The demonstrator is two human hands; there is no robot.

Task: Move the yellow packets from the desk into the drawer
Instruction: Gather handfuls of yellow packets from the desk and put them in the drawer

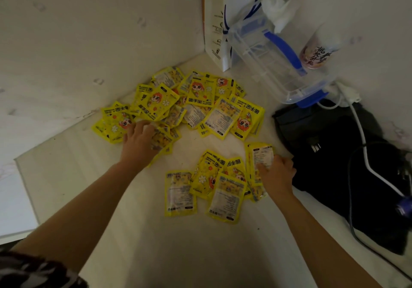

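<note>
Yellow packets [178, 102] in big heap at frame centre on white desk [189, 243], smaller group [214, 182] lower right. Left hand [139, 141] spread, pressing on heap edge. Right hand [277, 175] pinching upright packet [259, 156]. Black bag [334, 165] at right.

A white paper bag [217, 20] printed "luckin coffee" is standing upright in the far corner against the wall. Just beside it, a clear plastic container [274, 57] with blue clips is lying tilted, crumpled white tissue [278, 12] showing at its upper end. A printed cup [317, 49] is leaning near the container's right side. A black bag [347, 176] is lying at right, white and dark cables [361, 136] trailing across it.
</note>
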